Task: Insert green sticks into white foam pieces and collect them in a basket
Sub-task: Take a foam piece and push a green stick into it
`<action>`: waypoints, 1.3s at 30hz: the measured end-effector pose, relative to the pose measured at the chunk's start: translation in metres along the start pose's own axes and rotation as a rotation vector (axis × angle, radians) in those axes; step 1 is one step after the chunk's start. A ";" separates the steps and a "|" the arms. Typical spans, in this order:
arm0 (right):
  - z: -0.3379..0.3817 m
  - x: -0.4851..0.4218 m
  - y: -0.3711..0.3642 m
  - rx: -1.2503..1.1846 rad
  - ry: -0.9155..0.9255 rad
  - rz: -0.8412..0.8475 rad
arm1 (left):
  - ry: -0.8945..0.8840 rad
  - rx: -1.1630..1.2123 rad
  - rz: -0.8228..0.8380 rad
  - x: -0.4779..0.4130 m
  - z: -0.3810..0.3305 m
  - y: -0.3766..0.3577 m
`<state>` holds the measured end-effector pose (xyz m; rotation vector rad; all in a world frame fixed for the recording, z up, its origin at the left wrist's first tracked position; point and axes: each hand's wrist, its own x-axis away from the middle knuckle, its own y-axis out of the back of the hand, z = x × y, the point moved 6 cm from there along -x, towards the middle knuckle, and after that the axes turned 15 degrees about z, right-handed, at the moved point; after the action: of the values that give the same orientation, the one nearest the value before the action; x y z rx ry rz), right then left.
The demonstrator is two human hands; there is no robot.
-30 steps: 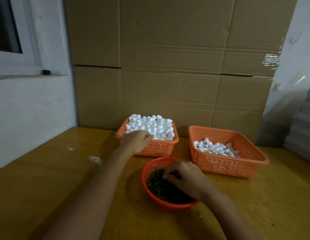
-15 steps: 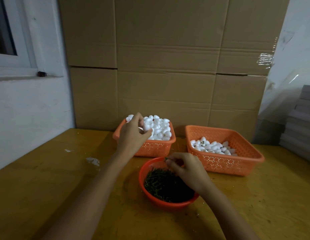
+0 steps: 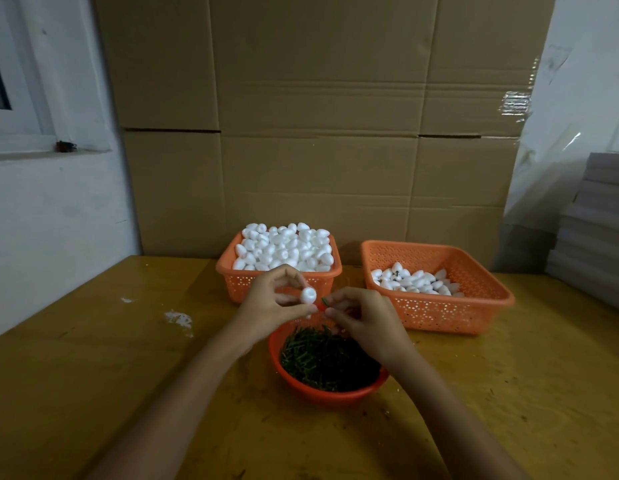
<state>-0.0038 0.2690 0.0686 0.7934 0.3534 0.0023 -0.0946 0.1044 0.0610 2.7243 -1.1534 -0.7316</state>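
Note:
My left hand pinches one white foam piece above the far rim of a round orange bowl full of green sticks. Just right of it, my right hand pinches a short green stick, its tip a little apart from the foam piece. Behind the hands stands an orange basket heaped with plain foam pieces. To the right, a larger orange basket holds several foam pieces, some showing green stubs.
All three containers sit on a yellow wooden table. White crumbs lie on it at the left. Cardboard boxes wall off the back. A white wall runs along the left, and a grey stack stands at the right.
My left hand lifted a foam piece out of the full basket and drew it back over the bowl. My right hand rose out of the bowl with a green stick and met it.

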 end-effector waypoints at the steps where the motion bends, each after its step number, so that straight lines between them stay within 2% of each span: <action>1: 0.001 0.000 -0.001 0.004 0.005 0.002 | -0.001 0.011 0.008 0.001 0.000 0.000; 16: 0.000 0.005 -0.003 -0.101 -0.025 0.004 | 0.025 0.072 0.066 0.009 0.001 -0.006; 28: -0.001 0.004 -0.002 -0.026 -0.003 -0.040 | 0.009 0.196 0.023 0.007 0.004 -0.004; 39: -0.010 0.001 -0.006 -0.058 0.006 -0.018 | 0.020 0.220 -0.003 0.008 0.008 -0.003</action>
<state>-0.0065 0.2721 0.0576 0.7334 0.3646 -0.0014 -0.0918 0.1020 0.0501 2.9025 -1.2970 -0.6088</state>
